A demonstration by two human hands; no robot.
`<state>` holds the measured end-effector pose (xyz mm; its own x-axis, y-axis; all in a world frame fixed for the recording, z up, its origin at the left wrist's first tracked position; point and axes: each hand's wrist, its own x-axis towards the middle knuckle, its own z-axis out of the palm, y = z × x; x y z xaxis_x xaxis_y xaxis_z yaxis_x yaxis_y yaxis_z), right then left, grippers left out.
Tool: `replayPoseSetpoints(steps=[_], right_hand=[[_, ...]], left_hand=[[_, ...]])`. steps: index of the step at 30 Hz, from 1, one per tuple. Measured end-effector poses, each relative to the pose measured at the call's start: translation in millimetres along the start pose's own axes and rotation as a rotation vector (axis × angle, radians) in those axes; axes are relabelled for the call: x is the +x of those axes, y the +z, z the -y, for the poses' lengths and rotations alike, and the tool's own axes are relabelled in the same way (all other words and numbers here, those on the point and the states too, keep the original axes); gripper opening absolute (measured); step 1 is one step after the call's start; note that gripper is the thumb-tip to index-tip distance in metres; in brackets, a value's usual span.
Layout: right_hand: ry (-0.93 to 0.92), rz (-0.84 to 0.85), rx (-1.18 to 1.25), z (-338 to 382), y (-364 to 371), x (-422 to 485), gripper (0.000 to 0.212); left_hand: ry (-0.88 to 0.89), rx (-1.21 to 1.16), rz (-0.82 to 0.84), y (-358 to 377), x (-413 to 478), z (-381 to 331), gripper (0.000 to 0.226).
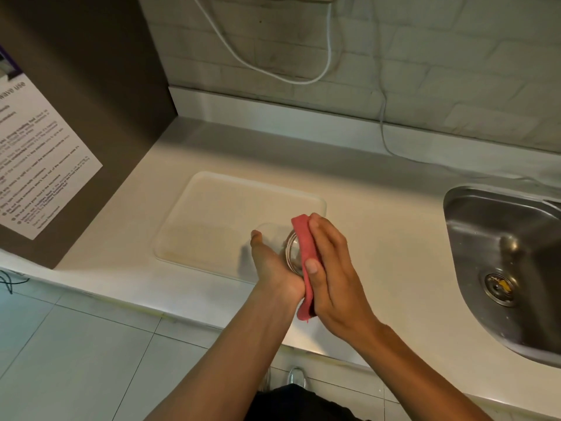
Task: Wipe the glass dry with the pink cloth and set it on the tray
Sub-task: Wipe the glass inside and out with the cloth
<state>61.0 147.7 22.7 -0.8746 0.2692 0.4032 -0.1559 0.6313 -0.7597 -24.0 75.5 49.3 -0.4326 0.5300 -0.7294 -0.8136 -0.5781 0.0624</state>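
Left hand (pixel 273 265) cups glass (pixel 280 244) from below, fingers wrapped round its side; glass tilted on its side, held in air over near right corner of tray (pixel 194 229) — not resting on it; right hand (pixel 331 268) presses pink cloth (pixel 306 253) flat against glass base, thumb pinning cloth, fingers curled over top edge; cloth tail hangs below palms; tray lies on white counter (pixel 379 214); steel sink (pixel 510 253) well apart at right.

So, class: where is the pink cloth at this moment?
In the head view, the pink cloth sits centre frame, pressed by the right hand against the glass.
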Motion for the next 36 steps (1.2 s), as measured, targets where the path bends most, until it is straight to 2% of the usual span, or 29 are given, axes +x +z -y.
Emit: replayPoseSetpoints(steps=[3, 5, 7, 11, 14, 16, 19, 23, 27, 31, 34, 36], right_hand=[[-0.145, 0.009, -0.126, -0.4, 0.4, -0.2, 0.051], [-0.275, 0.015, -0.226, -1.8, -6.0, 8.0, 0.049], [-0.313, 0.054, -0.247, -3.8, -13.8, 13.9, 0.049], [0.045, 0.064, -0.019, -3.3, -19.2, 19.8, 0.051], [0.121, 0.021, 0.062, -2.0, -7.3, 5.9, 0.054], [0.146, 0.049, 0.085, -2.0, 1.9, -6.1, 0.056], [0.018, 0.081, -0.043, -2.6, 3.9, -9.7, 0.056], [-0.240, 0.073, -0.233, -7.7, -11.2, 3.9, 0.050], [-0.027, 0.106, -0.086, -8.0, -19.4, 11.3, 0.048], [0.131, 0.014, 0.138, 1.5, -12.4, 15.0, 0.041], [0.218, -0.005, 0.318, 9.9, -7.7, 14.7, 0.037], [0.411, -0.036, 0.467, 15.2, -5.8, 13.2, 0.036]], left_hand=[[0.026, 0.045, -0.022, -1.3, 1.5, -2.2, 0.087], [0.041, 0.085, -0.015, -3.2, 3.0, -2.7, 0.081], [0.021, 0.088, 0.005, -4.8, 3.7, -2.7, 0.078], [-0.059, 0.056, 0.031, -5.8, -2.7, 3.1, 0.084], [-0.053, -0.005, -0.014, -7.7, -0.6, 2.4, 0.082], [-0.028, -0.015, -0.047, -9.3, 5.5, -1.2, 0.083], [-0.010, 0.010, -0.008, -10.0, 9.5, -3.5, 0.090], [-0.007, 0.056, 0.037, -15.9, 11.2, 3.3, 0.080], [-0.083, 0.080, 0.057, -20.2, 11.0, 7.7, 0.077], [-0.118, 0.037, 0.081, -23.8, 12.1, 6.8, 0.078], [-0.033, 0.031, 0.085, -27.8, 13.8, 7.4, 0.082], [0.046, 0.056, 0.057, -27.4, 15.5, 6.1, 0.086]])
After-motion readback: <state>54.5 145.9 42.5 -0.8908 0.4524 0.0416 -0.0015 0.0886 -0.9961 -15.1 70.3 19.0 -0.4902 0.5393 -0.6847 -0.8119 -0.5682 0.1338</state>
